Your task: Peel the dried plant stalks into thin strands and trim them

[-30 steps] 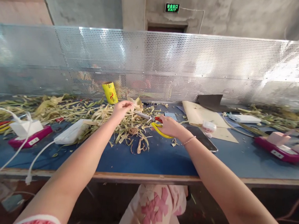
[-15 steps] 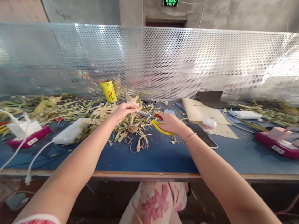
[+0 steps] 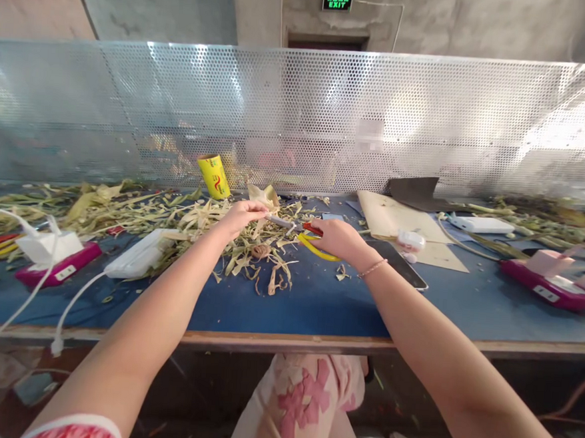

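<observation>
My right hand (image 3: pixel 338 239) is closed around pliers (image 3: pixel 318 249) with red and yellow handles. The metal jaws point left, toward my other hand. With fingertips pinched together, my left hand (image 3: pixel 247 212) holds the end of a thin greyish-white strip (image 3: pixel 275 219), which reaches to the jaws. Whether the jaws are closed on the strip I cannot tell. Under and around both hands lies a pile of dry husks and leaf scraps (image 3: pixel 240 255). A curled brown piece (image 3: pixel 260 251) rests at its front.
A tilted yellow tube (image 3: pixel 215 177) stands behind the pile, before a perforated metal screen (image 3: pixel 304 113). A white power bank (image 3: pixel 137 255) and a purple power strip (image 3: pixel 63 266) are at left. Rightward lie a dark phone (image 3: pixel 402 267), cardboard (image 3: pixel 397 216) and another purple strip (image 3: pixel 543 283).
</observation>
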The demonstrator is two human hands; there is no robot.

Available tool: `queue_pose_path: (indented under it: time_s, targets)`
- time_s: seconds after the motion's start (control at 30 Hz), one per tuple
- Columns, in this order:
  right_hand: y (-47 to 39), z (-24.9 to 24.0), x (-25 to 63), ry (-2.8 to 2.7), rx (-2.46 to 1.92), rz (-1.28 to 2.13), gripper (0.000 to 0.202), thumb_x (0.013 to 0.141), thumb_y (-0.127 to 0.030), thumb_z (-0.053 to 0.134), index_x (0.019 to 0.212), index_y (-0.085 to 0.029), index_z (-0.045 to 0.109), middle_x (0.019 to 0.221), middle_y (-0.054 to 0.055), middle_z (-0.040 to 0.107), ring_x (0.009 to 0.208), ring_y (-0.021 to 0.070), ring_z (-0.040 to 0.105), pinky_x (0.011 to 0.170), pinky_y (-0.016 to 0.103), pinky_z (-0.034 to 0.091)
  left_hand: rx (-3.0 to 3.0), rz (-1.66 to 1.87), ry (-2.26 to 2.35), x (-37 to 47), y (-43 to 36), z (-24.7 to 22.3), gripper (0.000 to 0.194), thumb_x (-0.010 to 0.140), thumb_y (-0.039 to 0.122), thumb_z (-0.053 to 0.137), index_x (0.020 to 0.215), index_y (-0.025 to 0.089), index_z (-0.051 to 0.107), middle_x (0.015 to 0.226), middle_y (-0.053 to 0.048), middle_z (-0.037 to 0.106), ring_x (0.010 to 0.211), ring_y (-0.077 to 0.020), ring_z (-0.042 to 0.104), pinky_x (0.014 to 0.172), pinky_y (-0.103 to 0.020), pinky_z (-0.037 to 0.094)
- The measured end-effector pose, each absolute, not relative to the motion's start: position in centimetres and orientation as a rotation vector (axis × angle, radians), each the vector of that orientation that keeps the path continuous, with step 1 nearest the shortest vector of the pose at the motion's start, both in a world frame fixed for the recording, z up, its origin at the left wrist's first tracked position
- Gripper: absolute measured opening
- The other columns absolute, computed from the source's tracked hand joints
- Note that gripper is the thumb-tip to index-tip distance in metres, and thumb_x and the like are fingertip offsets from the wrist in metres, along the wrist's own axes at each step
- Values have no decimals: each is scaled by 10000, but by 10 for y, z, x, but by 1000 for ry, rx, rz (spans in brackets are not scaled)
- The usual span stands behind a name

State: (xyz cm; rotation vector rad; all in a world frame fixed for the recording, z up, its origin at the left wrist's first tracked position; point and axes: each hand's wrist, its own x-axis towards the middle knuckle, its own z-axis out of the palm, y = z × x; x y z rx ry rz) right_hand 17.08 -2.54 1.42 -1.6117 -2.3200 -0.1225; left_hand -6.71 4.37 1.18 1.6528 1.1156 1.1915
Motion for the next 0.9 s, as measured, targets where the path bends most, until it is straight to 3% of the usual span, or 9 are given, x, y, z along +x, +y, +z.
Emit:
queue_pose_path:
  time_s: [0.3,0.47,0.53,0.7,0.9]
  targets:
    - [-19,2,171,-2330,-1747,-117,383,785,-519,430,834,-161,559,771,97,630,676,205,570,526,264,317,1452,1345,1091,-54,25,26,130,600,168,689,673,141,584,665,-5,638,656,-103,580,702,-264,424]
    - [-10,-6,171,-2309,-1496,-6,129,735,-241,508,807,-144,553,849,100,613,773,178,550,650,253,386,1448,1297,1012,-44,17,25,186,611,211,698,730,150,570,651,7,628,586,-95,567,654,-276,454]
    - [-9,-5,167,-2186,-1352,57,136,733,-185,494,843,-141,562,872,85,603,787,156,541,690,245,403,1492,1264,961,-39,16,20,201,609,237,704,737,151,576,652,2,628,603,-103,578,668,-286,466]
    - [-11,-5,152,-1940,-1051,298,260,790,-237,490,1017,-147,581,888,67,613,799,129,560,709,241,444,1587,1197,854,-22,11,6,219,622,282,696,757,152,583,679,-20,645,648,-132,610,719,-324,492]
    - [-15,-6,148,-1847,-930,289,223,804,-248,514,920,-164,684,825,56,666,786,128,576,752,249,443,1533,1226,837,-10,2,0,221,640,236,679,771,155,522,644,7,628,628,-129,620,737,-337,500]
